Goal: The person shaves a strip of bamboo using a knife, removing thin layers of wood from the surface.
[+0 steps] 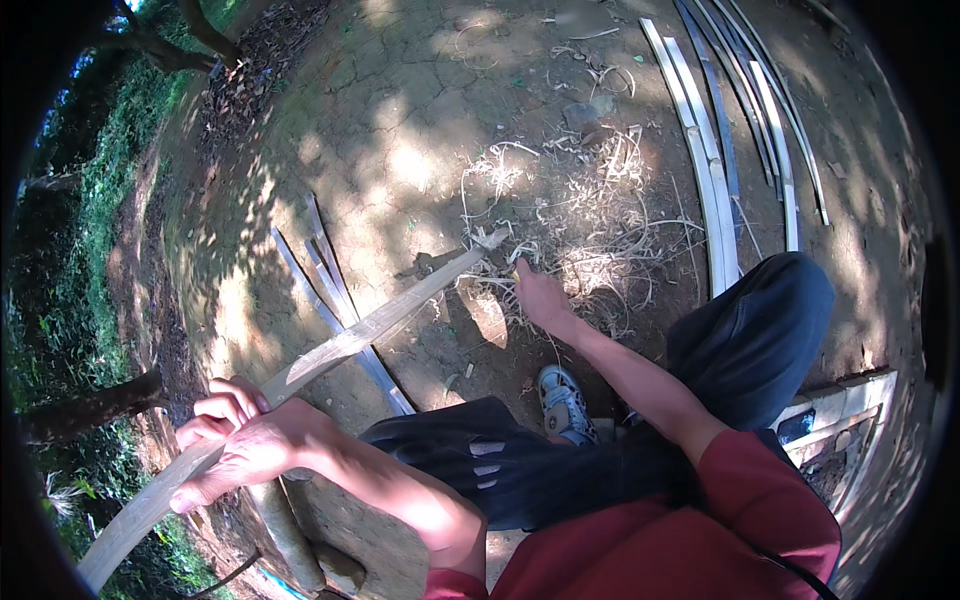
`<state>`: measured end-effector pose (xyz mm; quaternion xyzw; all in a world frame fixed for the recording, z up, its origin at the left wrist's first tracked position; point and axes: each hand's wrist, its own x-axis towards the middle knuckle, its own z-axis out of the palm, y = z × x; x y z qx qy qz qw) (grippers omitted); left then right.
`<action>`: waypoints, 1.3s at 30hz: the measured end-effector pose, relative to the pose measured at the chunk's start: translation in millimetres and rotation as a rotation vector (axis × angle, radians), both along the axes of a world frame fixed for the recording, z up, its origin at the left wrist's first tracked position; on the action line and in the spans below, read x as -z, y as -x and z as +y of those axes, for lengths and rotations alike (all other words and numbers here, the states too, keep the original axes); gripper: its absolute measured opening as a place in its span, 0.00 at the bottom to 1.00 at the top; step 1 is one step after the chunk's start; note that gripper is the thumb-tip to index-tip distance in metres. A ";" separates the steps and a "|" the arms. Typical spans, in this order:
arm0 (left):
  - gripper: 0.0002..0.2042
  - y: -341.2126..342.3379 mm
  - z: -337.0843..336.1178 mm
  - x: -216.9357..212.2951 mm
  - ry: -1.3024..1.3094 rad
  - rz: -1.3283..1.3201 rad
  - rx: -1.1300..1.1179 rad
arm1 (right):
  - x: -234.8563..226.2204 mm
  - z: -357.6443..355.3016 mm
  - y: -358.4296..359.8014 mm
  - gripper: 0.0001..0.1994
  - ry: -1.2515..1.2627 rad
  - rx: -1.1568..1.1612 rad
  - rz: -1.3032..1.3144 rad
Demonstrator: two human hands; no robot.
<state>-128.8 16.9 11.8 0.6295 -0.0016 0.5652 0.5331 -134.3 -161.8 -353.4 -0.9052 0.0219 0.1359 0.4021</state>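
slantwise, strip [352, 338] in left grip [262, 440]

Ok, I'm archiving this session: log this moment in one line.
left hand: gripping long strip; right hand: near its far end, grip unclear; ground: curled shavings, more strips

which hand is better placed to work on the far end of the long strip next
Probably the right hand: it sits beside the far end of the long strip, near the pale shavings. The left hand is wrapped around the strip nearer its other end.
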 end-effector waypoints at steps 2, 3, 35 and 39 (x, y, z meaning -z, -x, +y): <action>0.35 -3.2 3.4 0.1 -0.001 -0.038 -0.031 | -19.9 12.0 3.0 0.11 -0.085 0.036 -0.079; 0.35 2.3 9.8 -4.3 -0.010 -0.054 -0.065 | -40.1 25.6 9.3 0.12 -0.137 0.036 -0.114; 0.35 4.8 -2.9 1.2 0.038 -0.027 -0.094 | -45.7 17.2 2.8 0.13 -0.066 -0.113 0.038; 0.35 4.4 1.4 2.5 0.040 -0.039 -0.005 | -8.6 13.1 -1.0 0.15 0.053 -0.042 0.128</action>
